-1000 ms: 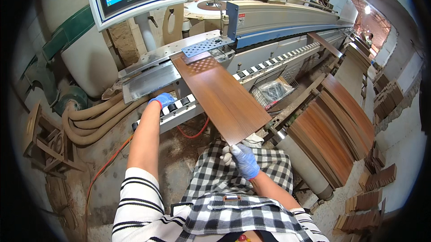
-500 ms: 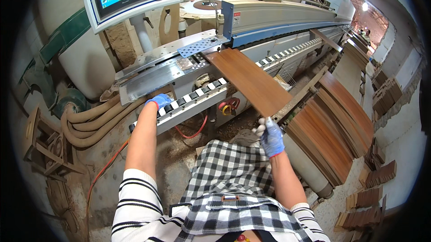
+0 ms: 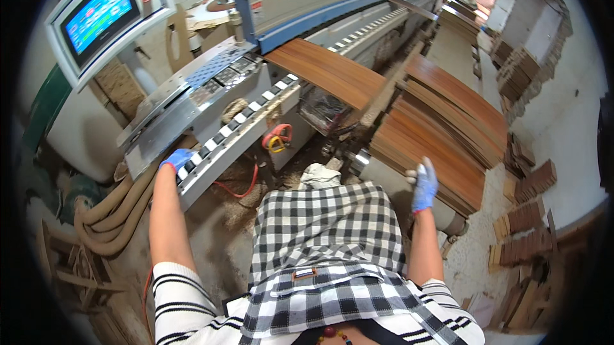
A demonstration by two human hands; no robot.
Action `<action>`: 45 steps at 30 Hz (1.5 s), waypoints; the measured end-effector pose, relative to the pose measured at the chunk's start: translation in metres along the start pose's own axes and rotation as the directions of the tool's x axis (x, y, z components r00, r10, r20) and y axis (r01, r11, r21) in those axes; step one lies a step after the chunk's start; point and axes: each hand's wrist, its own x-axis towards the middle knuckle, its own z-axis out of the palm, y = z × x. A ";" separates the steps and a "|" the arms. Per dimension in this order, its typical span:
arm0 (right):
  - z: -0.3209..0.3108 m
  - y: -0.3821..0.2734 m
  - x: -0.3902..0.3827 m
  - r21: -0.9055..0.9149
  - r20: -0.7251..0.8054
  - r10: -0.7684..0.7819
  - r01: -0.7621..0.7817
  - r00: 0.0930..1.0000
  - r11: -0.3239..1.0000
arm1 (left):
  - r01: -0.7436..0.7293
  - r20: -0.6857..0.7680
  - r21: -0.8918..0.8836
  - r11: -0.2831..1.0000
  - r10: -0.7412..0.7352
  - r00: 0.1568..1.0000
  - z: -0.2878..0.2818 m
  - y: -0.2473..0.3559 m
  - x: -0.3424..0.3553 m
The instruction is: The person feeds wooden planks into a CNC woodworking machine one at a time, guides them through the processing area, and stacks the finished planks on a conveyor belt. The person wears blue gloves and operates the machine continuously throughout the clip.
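Note:
My left hand (image 3: 176, 160), in a blue-coated glove, is closed over the near end of the roller rail (image 3: 238, 128) with its black and white rollers. Its fingertips are partly hidden. My right hand (image 3: 424, 186), gloved alike, is raised with fingers apart and nothing in it, nearest to the stack of brown wood-grain boards (image 3: 427, 150). One wood-grain board (image 3: 332, 73) lies across the rail, its far end under the blue-edged beam of the machine (image 3: 332, 0). Neither hand touches that board.
A control screen (image 3: 101, 17) stands at the upper left. Ribbed hoses (image 3: 115, 220) and a wooden stool (image 3: 77, 274) are on the left floor. A red-yellow coil (image 3: 277, 138) hangs below the rail. Small board piles (image 3: 521, 217) lie at the right.
My right hand has let go of the board's near corner and moved right, toward the stack. The board sits further in along the beam. My left hand stays on the rail.

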 end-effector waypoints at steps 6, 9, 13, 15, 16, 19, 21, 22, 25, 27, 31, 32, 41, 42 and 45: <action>-0.182 -0.015 0.016 -0.266 -0.647 -0.146 -0.042 0.749 0.963 | -0.075 -0.055 0.003 0.997 0.075 0.996 0.003 -0.016 0.016; -0.238 0.004 0.031 -0.203 -0.573 0.055 -0.206 0.818 0.957 | -0.068 -0.051 -0.045 0.997 0.065 0.997 0.004 -0.017 0.020; -0.213 -0.004 0.020 -0.370 -0.613 -0.116 -0.155 0.782 0.916 | 0.018 -0.026 -0.104 0.994 -0.021 0.999 0.004 -0.008 0.010; -0.219 0.016 0.016 -0.455 -0.620 -0.239 -0.094 0.747 0.886 | 0.025 0.001 -0.105 0.994 -0.025 1.000 0.003 -0.011 0.012; -0.223 0.029 0.016 -0.313 -0.666 -0.248 0.038 0.703 0.949 | 0.007 0.004 -0.101 0.995 -0.007 1.000 0.002 -0.011 0.013; -0.219 0.035 -0.006 -0.011 -0.641 -0.074 0.087 0.764 0.996 | -0.033 -0.008 -0.102 0.994 0.032 0.999 0.003 -0.020 0.015; -0.228 0.038 -0.030 0.339 -0.436 0.192 -0.037 0.879 0.940 | -0.064 -0.020 -0.083 0.994 0.062 0.998 0.003 -0.021 0.018; -0.215 0.026 -0.046 0.505 -0.300 0.294 -0.111 0.908 0.856 | -0.071 -0.029 -0.063 0.995 0.069 0.997 0.003 -0.021 0.016; -0.182 0.003 -0.079 0.618 0.034 0.516 -0.423 0.856 0.663 | -0.088 -0.041 -0.052 0.995 0.086 0.995 0.004 -0.040 0.016; -0.144 -0.015 -0.099 0.506 -0.124 0.496 -0.375 0.860 0.777 | -0.006 0.022 -0.094 0.996 0.008 1.000 0.003 -0.016 0.012; -0.152 0.002 -0.107 0.487 0.026 0.389 -0.352 0.921 0.800 | 0.000 -0.049 -0.058 0.998 -0.003 0.999 0.006 0.003 0.006; -0.155 0.004 -0.108 0.488 0.086 0.375 -0.368 0.923 0.792 | -0.011 -0.046 -0.007 1.000 0.010 0.999 0.005 0.002 0.008; -0.064 -0.014 -0.096 0.462 0.428 0.369 -0.551 0.825 0.695 | 0.004 0.007 0.044 0.999 -0.004 1.000 0.004 0.018 0.002; -0.033 -0.029 -0.100 0.420 0.437 0.351 -0.533 0.828 0.735 | -0.014 -0.006 0.044 0.999 0.014 1.000 0.004 0.014 -0.001; 0.026 -0.031 -0.099 0.326 0.576 0.334 -0.584 0.746 0.743 | -0.061 -0.019 0.080 0.995 0.063 0.998 0.002 0.020 -0.004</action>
